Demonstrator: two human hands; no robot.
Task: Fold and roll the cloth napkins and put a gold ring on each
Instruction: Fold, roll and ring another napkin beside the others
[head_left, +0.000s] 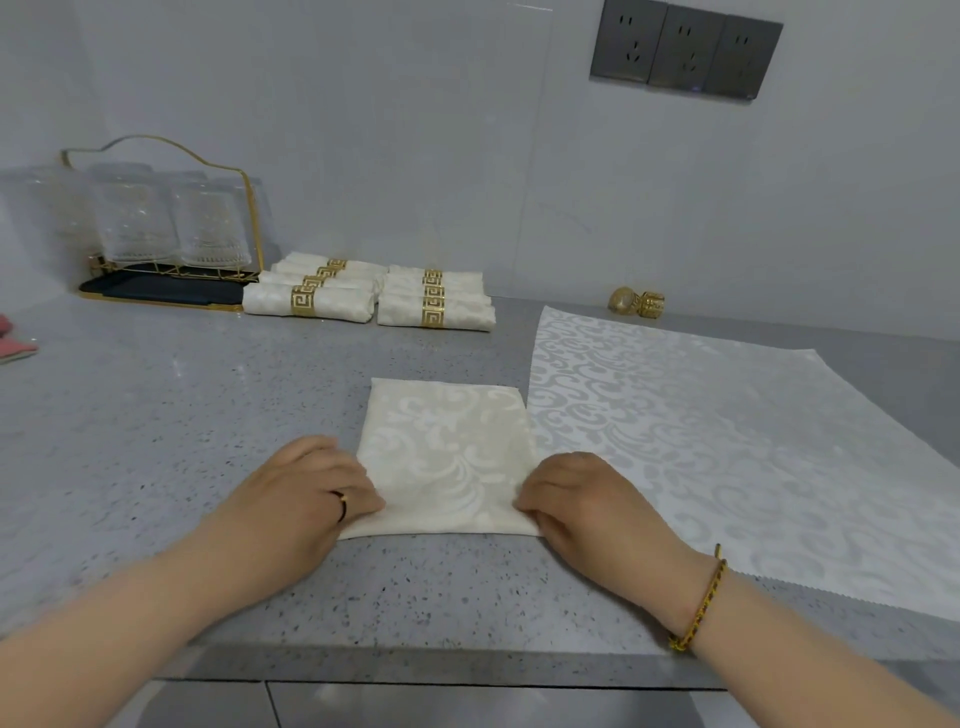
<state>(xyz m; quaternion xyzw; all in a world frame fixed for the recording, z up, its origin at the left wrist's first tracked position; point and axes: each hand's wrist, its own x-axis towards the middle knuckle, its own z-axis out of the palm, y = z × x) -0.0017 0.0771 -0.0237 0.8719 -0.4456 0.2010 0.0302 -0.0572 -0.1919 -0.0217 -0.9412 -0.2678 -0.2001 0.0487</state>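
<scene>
Looking at the folded napkin, where does it lie from our fingers?

It lies flat on the table, just in front of us, between our two hands. Our left hand is at its near left corner and our right hand is at its near right corner. Both touch the cloth.

And how are the fingers?

They are bent on both hands. The right ones appear to pinch the edge of the cloth near the corner. The left ones are curled on the left edge and seem to grip it too, but the tips are hidden, so we are not fully sure.

Which way is the long axis?

We judge that it runs away from us, toward the wall. The short near edge goes from one hand to the other. So the roll should begin at this near edge and go forward, away from our body, with both hands pushing equally. Neither hand is nearer; they are level.

And the ring after that?

The two loose gold rings stand at the back right, beyond the flat napkin, so our right hand is the nearer one. The finished rolls lie at the back, left of centre.
</scene>
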